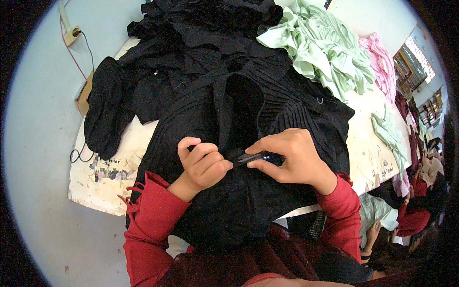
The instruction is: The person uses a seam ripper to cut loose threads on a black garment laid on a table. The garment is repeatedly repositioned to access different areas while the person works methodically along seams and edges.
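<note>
A black garment (pixel 191 115) with rows of narrow pleats lies spread over the table in front of me and hangs toward my lap. My right hand (pixel 294 155) grips a pair of thread snips (pixel 251 158) between thumb and fingers, blades pointing left over the cloth. Just left of the blade tips, my left hand (pixel 203 165) is closed in a pinch against the black cloth. Whatever sits between those fingertips is hidden or too small to make out.
More black cloth (pixel 201 28) is heaped at the far side of the white table (pixel 377 158). Pale green cloth (pixel 325 43) and pink cloth (pixel 380 62) lie at the far right. A wall socket (pixel 71 36) with cords is at left. Other people (pixel 413 215) sit at right.
</note>
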A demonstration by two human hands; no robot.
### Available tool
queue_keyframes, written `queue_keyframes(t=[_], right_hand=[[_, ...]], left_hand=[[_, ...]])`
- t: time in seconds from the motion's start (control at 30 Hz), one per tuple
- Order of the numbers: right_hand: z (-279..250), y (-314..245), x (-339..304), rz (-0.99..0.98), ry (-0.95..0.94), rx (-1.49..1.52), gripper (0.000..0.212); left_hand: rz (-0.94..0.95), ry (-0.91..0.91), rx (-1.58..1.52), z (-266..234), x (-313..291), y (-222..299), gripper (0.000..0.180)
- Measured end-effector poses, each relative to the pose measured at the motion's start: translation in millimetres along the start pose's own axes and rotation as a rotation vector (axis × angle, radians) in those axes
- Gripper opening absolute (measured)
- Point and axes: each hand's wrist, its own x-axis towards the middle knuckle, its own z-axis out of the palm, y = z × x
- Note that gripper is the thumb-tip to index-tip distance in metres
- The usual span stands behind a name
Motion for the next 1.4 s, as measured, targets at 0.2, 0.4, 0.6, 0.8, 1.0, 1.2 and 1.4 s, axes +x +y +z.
queue_keyframes(t=[0.2, 0.4, 0.6, 0.8, 1.0, 1.2, 1.4], right_hand=[[1, 0, 1, -0.009, -0.008, 0.012, 0.015], [-4, -3, -2, 0.105, 0.022, 0.023, 0.016], [1, -8, 12, 0.128, 0.134, 0.3, 0.028], [21, 18, 6, 0.122, 0.305, 0.16, 0.021], [-10, 46, 1, 0.372, 0.695, 0.323, 0.007], [23, 4, 3, 0.097, 0.072, 0.37, 0.029], [23, 4, 3, 0.03, 0.12, 0.113, 0.029]], left_hand=[[0.001, 0.005, 0.0, 1, 1, 1, 0.011], [0.01, 0.005, 0.011, 1, 1, 1, 0.011], [0.019, 0.009, 0.013, 1, 0, 1, 0.012], [0.013, -0.005, 0.022, 4, 1, 0, 0.013], [0.036, 0.015, 0.04, 2, 2, 1, 0.013], [0.03, -0.02, 0.033, 2, -1, 1, 0.014], [-0.007, -0.049, 0.03, 7, -2, -2, 0.014]])
